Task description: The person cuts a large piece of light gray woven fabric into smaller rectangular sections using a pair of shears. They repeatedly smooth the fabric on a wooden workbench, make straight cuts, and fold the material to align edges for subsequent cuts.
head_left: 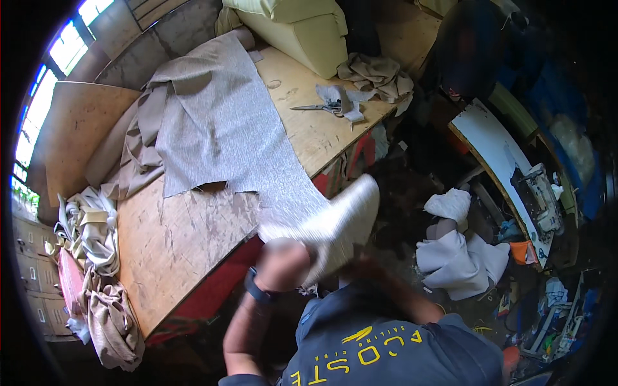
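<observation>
The left hand (283, 262), blurred, is closed in a fist around the near end of a light grey fabric sheet (222, 122), gripping it just past the table's front edge. A dark band sits on that wrist. The right hand is not clearly visible: the forearm runs up under the lifted cloth and its grip cannot be told.

The held end of the fabric is bunched and raised into a pale, folded flap, smeared in the picture. From there the sheet runs away across the wooden table (174, 244) toward its far side, lying flat. It is a fine-textured, heathered grey weave. Its near-left edge is ragged, with loose threads and a notch cut into it. The far end overlaps a beige cloth (138, 151) that lies crumpled along its left side.

Further out on the table, well apart from the hand, lie scissors (317, 107) beside a small grey scrap, with a tan rag heap (380, 77) just beyond. A yellow-green cushion (302, 29) stands at the far edge. Bundles of pale cloth (96, 231) hang off the table's left end. On the floor to the right lies a pile of off-white fabric (457, 257).
</observation>
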`<state>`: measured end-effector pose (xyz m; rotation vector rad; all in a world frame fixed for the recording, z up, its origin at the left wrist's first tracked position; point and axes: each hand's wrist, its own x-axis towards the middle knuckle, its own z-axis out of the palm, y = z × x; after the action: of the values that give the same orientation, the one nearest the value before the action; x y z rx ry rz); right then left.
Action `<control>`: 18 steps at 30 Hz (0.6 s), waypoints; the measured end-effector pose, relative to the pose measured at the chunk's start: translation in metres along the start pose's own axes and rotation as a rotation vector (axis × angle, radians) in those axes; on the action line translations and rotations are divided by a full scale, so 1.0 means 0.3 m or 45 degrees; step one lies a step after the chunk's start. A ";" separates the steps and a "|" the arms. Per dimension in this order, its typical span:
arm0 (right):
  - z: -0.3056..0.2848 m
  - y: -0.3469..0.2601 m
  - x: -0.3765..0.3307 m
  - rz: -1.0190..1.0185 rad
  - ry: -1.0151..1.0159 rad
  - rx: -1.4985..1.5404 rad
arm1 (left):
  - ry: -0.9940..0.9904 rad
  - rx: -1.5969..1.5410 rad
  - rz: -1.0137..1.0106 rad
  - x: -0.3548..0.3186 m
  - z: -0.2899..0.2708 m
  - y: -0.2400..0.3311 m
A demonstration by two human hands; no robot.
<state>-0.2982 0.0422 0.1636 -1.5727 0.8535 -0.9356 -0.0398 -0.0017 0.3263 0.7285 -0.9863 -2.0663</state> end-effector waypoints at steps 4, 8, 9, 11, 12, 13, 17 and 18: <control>0.011 0.022 0.228 0.176 -0.063 0.139 | -0.008 -0.123 0.529 0.331 -0.148 0.451; -0.091 0.102 0.505 0.288 0.021 0.271 | 0.259 0.058 0.727 0.692 -0.361 1.040; -0.120 0.139 0.577 0.278 0.045 0.313 | 0.337 0.100 0.764 0.783 -0.414 1.170; -0.116 0.178 0.729 0.169 0.089 0.491 | 0.556 0.193 0.827 0.901 -0.532 1.430; -0.152 0.082 0.823 0.282 0.139 0.568 | 0.671 0.206 0.842 0.966 -0.618 1.506; -0.163 0.017 0.926 0.378 0.152 0.670 | 0.816 0.261 0.866 0.973 -0.673 1.600; -0.294 0.172 1.255 0.403 0.217 0.616 | 1.248 0.399 0.769 1.140 -0.971 1.539; -0.345 0.269 1.302 0.501 0.159 0.652 | 1.282 0.504 0.692 1.175 -1.056 1.419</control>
<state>-0.2252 -0.3630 0.1505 -0.8768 0.8835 -0.8800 0.1415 -0.6018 0.4388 1.3313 -0.8369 -0.8294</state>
